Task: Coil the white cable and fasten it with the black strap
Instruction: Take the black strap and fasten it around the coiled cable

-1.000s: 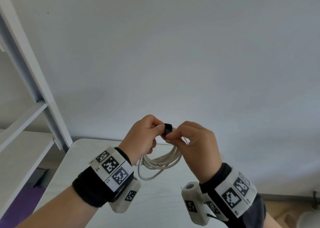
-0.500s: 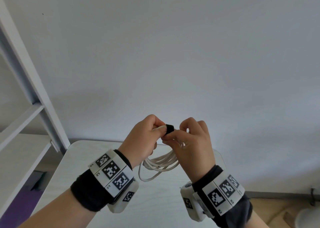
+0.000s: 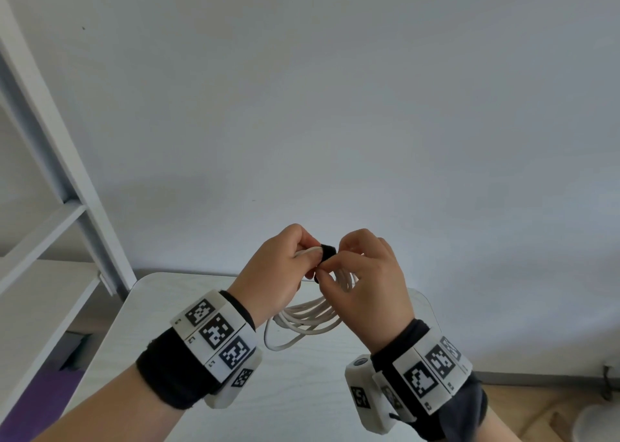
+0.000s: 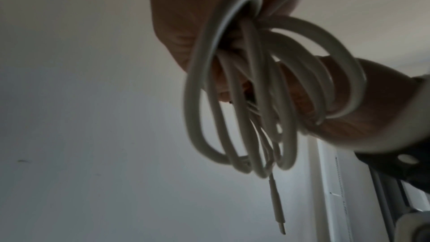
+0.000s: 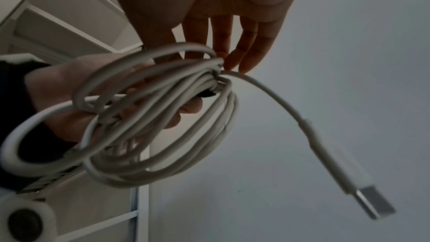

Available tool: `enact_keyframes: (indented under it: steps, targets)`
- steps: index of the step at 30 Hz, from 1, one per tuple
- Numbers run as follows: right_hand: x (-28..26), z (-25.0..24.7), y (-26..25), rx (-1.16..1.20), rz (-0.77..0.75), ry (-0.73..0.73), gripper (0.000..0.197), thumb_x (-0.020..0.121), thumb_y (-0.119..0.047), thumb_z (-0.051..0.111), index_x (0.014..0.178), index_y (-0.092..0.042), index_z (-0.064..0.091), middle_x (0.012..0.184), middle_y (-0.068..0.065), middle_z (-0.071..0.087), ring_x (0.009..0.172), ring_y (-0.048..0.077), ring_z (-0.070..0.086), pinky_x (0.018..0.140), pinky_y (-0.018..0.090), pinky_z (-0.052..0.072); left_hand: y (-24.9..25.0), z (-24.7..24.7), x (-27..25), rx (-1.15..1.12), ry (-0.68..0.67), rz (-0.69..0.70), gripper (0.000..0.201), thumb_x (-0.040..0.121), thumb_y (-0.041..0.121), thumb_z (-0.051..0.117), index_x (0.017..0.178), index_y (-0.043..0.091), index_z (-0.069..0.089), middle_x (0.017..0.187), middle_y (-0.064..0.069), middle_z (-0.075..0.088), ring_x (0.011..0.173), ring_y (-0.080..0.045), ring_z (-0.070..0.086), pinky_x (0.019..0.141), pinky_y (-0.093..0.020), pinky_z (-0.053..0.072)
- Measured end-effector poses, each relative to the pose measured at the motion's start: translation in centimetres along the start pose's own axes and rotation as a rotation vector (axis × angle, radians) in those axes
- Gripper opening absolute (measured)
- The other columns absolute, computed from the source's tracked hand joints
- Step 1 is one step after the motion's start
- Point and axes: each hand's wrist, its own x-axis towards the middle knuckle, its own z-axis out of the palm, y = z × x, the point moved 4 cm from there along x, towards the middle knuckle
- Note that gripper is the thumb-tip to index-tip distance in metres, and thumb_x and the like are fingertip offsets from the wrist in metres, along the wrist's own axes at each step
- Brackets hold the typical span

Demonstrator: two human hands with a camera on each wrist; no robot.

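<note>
At lower centre of the head view, the left hand (image 3: pixel 285 270) was curled round the top of the bundle, and the right hand (image 3: pixel 362 280) pinched the black strap (image 3: pixel 328 251) between the two. The white cable (image 3: pixel 308 317) hung below in gathered loops above the tabletop (image 3: pixel 302 391), one plug end (image 5: pixel 363 190) dangling free. Coiling looked done; the strap sat on the bundle, but its closure could not be seen, so fastening seemed unfinished.

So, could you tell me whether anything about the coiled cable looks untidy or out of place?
One loop of the white cable sags below the bundle, and the USB plug end dangles free.
</note>
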Motion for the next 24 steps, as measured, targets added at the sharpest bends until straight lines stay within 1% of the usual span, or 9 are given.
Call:
enact_keyframes:
  steps: [3,6,9,13,15,17,19,21,24]
  targets:
    - [0.0,0.3,0.0,-0.016,-0.011,0.005,0.009,0.07,-0.024,0.061,0.062,-0.023,0.065,0.079,-0.01,0.045,0.07,0.017,0.048,0.067,0.011,0.032,-0.2,0.1,0.0,0.047,-0.004,0.01,0.01,0.092,0.021,0.052,0.082,0.017,0.053,0.061,0.005,0.054,0.035,0.0,0.041,0.043,-0.018,0.027]
    - [-0.1,0.5,-0.1,-0.015,-0.028,0.01,0.01,0.068,-0.02,0.063,0.061,-0.022,0.057,0.078,-0.011,0.042,0.067,0.016,0.046,0.064,0.01,0.032,-0.4,0.1,0.0,0.049,-0.009,0.016,0.01,0.092,0.02,0.052,0.082,0.018,0.053,0.062,0.004,0.054,0.035,-0.002,0.039,0.043,-0.018,0.027]
    - [-0.1,0.7,0.0,-0.043,-0.056,-0.011,0.01,0.069,-0.017,0.061,0.061,-0.016,0.055,0.077,-0.009,0.044,0.066,0.015,0.045,0.064,0.013,0.032,-0.6,0.1,-0.1,0.046,-0.026,0.015,0.009,0.092,0.02,0.051,0.084,0.016,0.053,0.062,0.001,0.053,0.035,-0.003,0.035,0.041,-0.018,0.027]
    - [0.1,0.5,0.0,-0.054,-0.084,0.008,0.025,0.065,0.002,0.065,0.061,-0.013,0.045,0.068,-0.002,0.047,0.058,0.02,0.044,0.055,0.023,0.035,-0.8,0.3,-0.2,0.032,-0.049,0.014,0.011,0.093,0.021,0.051,0.083,0.016,0.052,0.062,0.0,0.052,0.034,-0.003,0.033,0.039,-0.016,0.026]
    - [0.4,0.5,0.0,-0.037,-0.081,0.016,0.03,0.065,0.003,0.065,0.066,-0.015,0.04,0.066,-0.002,0.044,0.056,0.022,0.044,0.051,0.026,0.038,-0.7,0.3,-0.2,0.032,-0.052,0.018,0.011,0.093,0.021,0.051,0.083,0.017,0.052,0.063,-0.001,0.052,0.033,-0.003,0.033,0.038,-0.015,0.026]
    - [0.6,0.5,0.1,-0.013,-0.039,0.001,0.033,0.067,-0.002,0.064,0.073,-0.021,0.037,0.071,-0.006,0.042,0.059,0.02,0.044,0.052,0.018,0.034,-0.6,0.3,-0.2,0.022,-0.053,0.029,0.01,0.092,0.022,0.051,0.083,0.017,0.052,0.063,-0.001,0.051,0.033,-0.003,0.033,0.039,-0.016,0.026]
    - [0.7,0.6,0.5,0.02,0.04,-0.045,0.03,0.07,-0.009,0.063,0.082,-0.024,0.04,0.078,-0.009,0.046,0.063,0.015,0.046,0.054,0.013,0.03,-0.3,0.3,-0.2,0.004,-0.057,0.052,0.009,0.091,0.023,0.052,0.084,0.017,0.052,0.063,-0.002,0.05,0.034,-0.004,0.032,0.039,-0.017,0.025]
    - [0.7,0.9,0.9,0.05,0.117,-0.118,0.027,0.072,-0.013,0.063,0.091,-0.022,0.045,0.082,-0.011,0.054,0.065,0.012,0.048,0.055,0.013,0.031,-0.1,0.2,-0.2,0.025,-0.064,0.086,0.009,0.091,0.024,0.053,0.085,0.018,0.053,0.064,-0.004,0.049,0.036,-0.005,0.031,0.041,-0.02,0.025]
    - [0.5,1.5,1.3,0.127,0.222,-0.211,0.028,0.072,-0.014,0.061,0.093,-0.025,0.047,0.074,-0.005,0.065,0.068,0.017,0.055,0.054,0.019,0.034,-0.2,0.2,-0.2,0.103,-0.08,0.118,0.007,0.093,0.022,0.051,0.086,0.018,0.052,0.066,-0.005,0.052,0.035,-0.003,0.032,0.041,-0.019,0.026]
